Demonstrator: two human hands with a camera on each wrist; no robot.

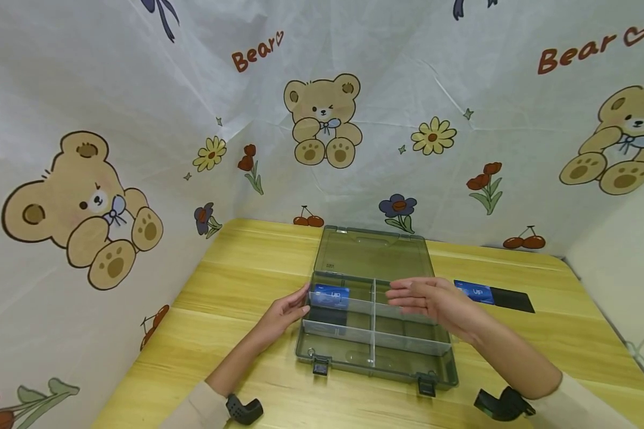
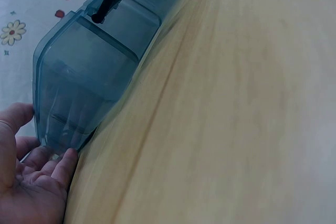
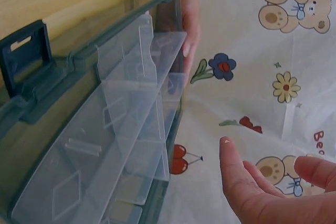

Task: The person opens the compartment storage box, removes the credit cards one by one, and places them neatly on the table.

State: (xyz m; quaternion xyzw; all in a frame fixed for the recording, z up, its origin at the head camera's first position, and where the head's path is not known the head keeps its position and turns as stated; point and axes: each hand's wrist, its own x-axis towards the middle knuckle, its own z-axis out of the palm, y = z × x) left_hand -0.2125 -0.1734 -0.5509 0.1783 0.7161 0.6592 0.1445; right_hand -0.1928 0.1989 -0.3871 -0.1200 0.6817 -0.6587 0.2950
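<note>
Touching box (image 1: 372, 373) at left edge, left hand (image 1: 285, 310) relaxed, right hand (image 1: 434, 300) outstretched above dividers (image 1: 374, 325), tabletop (image 1: 252, 256) around.

One box (image 1: 370, 372), two blue cards (image 1: 474, 292)

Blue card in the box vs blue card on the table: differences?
Place: boxed card lies in the far-left compartment of the box; loose card lies on the table, right of the box.
Neighbour: loose card has a black card at its right end; boxed card has a dark piece on its near side.
Shared: both blue with pale lettering.
</note>
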